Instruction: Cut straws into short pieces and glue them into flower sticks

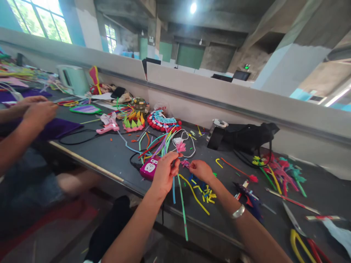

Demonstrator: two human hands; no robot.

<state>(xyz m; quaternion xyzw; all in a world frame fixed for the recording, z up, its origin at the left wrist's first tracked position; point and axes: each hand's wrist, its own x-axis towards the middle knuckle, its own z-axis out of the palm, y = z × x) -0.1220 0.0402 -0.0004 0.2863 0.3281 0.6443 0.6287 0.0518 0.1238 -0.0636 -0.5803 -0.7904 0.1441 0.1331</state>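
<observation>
My left hand [166, 171] is closed around the stem of a pipe-cleaner flower. Its pink fuzzy head [181, 147] sticks up above my fingers, and its green stem [183, 208] hangs down past the table edge. Just to the right, my right hand [202, 170] reaches down to the table with its fingertips pinched together. They are at a small pile of pink-purple fuzzy pieces [185, 163]; whether a piece is between them I cannot make out. Below that hand lie short yellow pipe-cleaner bits [208, 194] and a long yellow pipe cleaner [196, 195].
A magenta power box [149, 168] stands left of my hands, behind it loose pipe cleaners [164, 144]. To the right are a dark glue gun [251, 201], scissors [297, 230], finished flowers [285, 170] and a black bag [246, 137]. Another person's hands [38, 111] work at left, near a pink glue gun [108, 124].
</observation>
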